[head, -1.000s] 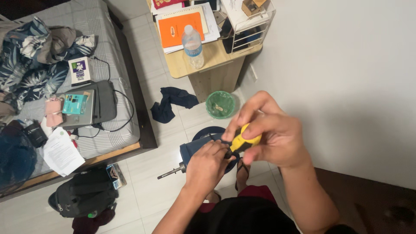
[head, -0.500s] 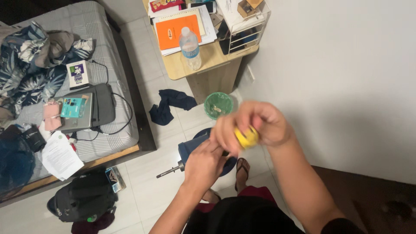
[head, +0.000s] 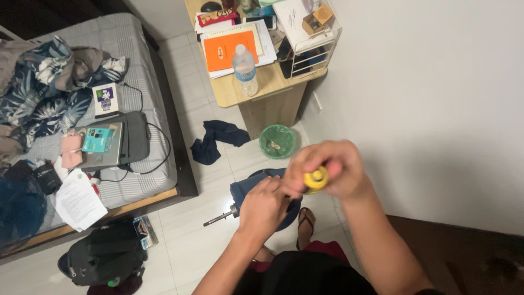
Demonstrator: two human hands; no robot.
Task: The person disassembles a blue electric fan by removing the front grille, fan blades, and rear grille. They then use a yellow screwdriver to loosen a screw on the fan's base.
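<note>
My right hand (head: 333, 166) is closed around the yellow handle of a screwdriver (head: 315, 179), held up near the white wall with the handle's round end facing me. Just below and to the left, my left hand (head: 265, 206) has its fingers pinched at the tool's front part; the shaft and tip are hidden behind the fingers. On the tiled floor below the hands lies a metal rod-like tool (head: 221, 217) next to a dark blue cloth (head: 248, 188).
A wooden desk (head: 256, 90) carries an orange notebook (head: 228, 50), a water bottle (head: 245, 70) and a wire rack (head: 311, 38). A green bin (head: 277, 141) stands below it. The bed (head: 82, 131) at left holds a laptop, clothes and papers. A black backpack (head: 101, 254) lies on the floor.
Both hands have shifted slightly right and closer together. My right hand has turned, so the handle's round end now faces the camera. The view has tilted a little.
</note>
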